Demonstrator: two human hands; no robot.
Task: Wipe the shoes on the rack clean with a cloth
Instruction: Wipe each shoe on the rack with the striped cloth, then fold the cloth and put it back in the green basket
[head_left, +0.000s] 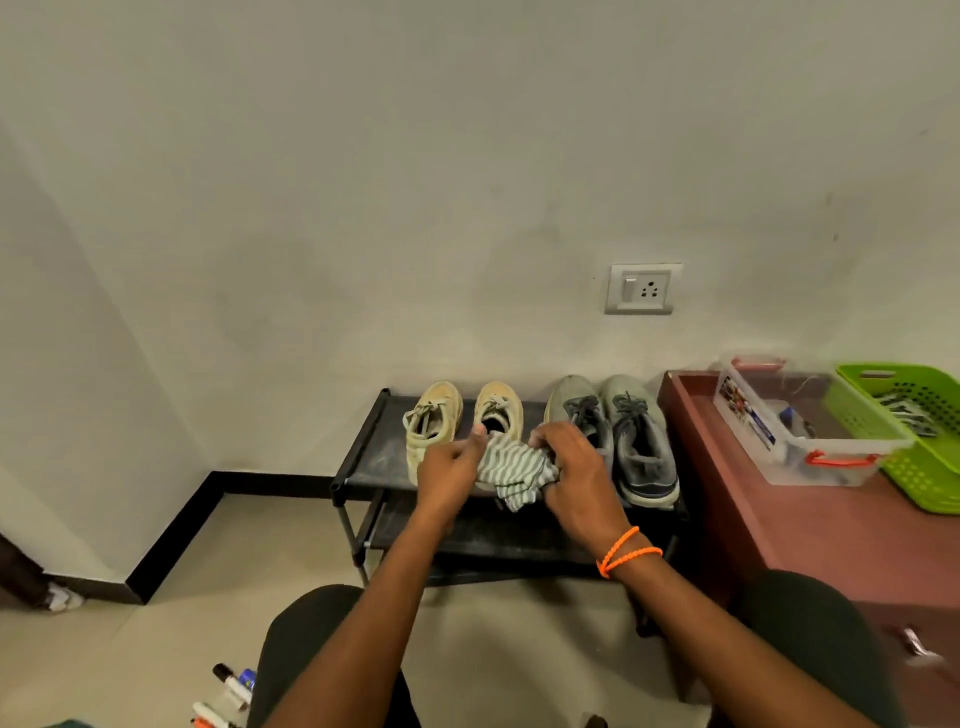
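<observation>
Left hand (448, 470) and right hand (574, 470) both gripping a striped cloth (514, 475), above a black rack (363, 467), beige shoes (434, 421) and grey shoes (631, 441) behind

A home corner: shoe rack (363, 467), wall socket (643, 289), storage baskets (914, 467).

A: The cloth (511, 475) looks like soft striped fabric, crumpled, matt. And the rack (363, 467)?

B: Black tubes, dull dark shelf surface, a bit dusty-looking. The beige shoes (441, 421) seem a matt woven or suede-like upper; the grey shoes (623, 436) look like worn mesh fabric with cord laces.

A: The desk (831, 530)?

B: Reddish-brown, smooth, faint sheen, wood-look. On it, a clear glossy plastic box (779, 447) and a green perforated plastic basket (930, 483).

A: The wall (363, 182)?

B: Matt paint, slightly scuffed.
</observation>
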